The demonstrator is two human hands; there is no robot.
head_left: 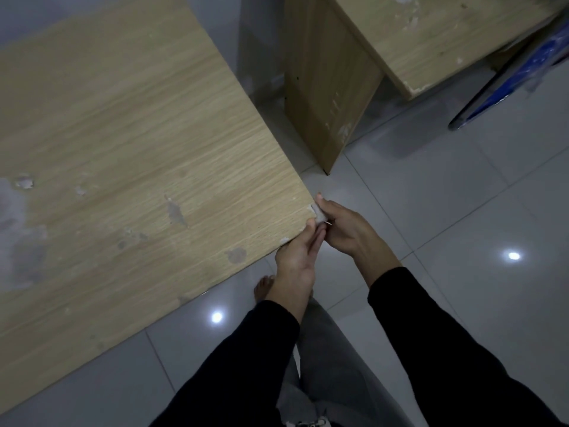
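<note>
A light wooden tabletop (pixel 129 143) with worn, peeling patches fills the left of the head view. At its near right corner sits a small pale grey piece (pixel 319 214), perhaps a corner guard or a scrap of peeling veneer; I cannot tell which. My right hand (pixel 345 231) pinches this piece against the corner. My left hand (pixel 297 258) comes up from below the table edge, its fingers touching the same corner and the piece. Both sleeves are black.
A second wooden desk (pixel 431 41) with a side panel (pixel 323 97) stands at the back right. A blue chair with a metal leg (pixel 505 81) is at the far right. Glossy grey floor tiles (pixel 462 211) lie below, with my bare foot (pixel 264 288) under the table edge.
</note>
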